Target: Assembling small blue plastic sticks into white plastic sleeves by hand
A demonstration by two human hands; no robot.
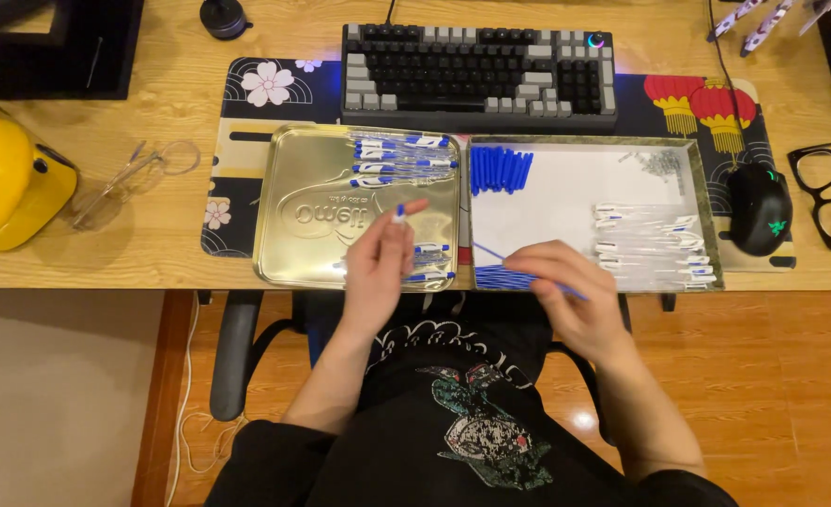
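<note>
Gold-coloured shallow metal tin lid (289, 202) lying flat on the pale wooden counter (152, 235), partly over a dark desk mat printed with white flowers and red lanterns (246, 94). Left hand (378, 268) raised over the lid's right half, fingers (406, 214) pinched shut around a small clear pen barrel with a blue tip (399, 214), held upright between thumb and forefinger. Assembled blue-and-clear pens (401, 155) stacked in a row along the lid's upper right, a few more (431, 263) near its lower right edge just beside the left hand. Just to the right, touching the lid, a white-lined tin tray with a dull gold rim (547, 202). Right hand (570, 286) resting at the tray's front edge, fingers curled closed on a thin blue ink refill (488, 252) slanting up to the left. Heap of like blue refills (502, 278) at the tray's front left, under that hand; bundle of blue pen caps (500, 169) at its back left; clear pen barrels (655, 249) spread over its right side; small pile of tiny metal springs (664, 164) at its back right. Behind both, a black and grey keyboard (479, 73). Black computer mouse (759, 207) right of the tray, black-framed glasses (828, 192) beyond. Yellow hard hat (7, 178) and clear safety glasses (129, 178) well apart at far left.
</note>
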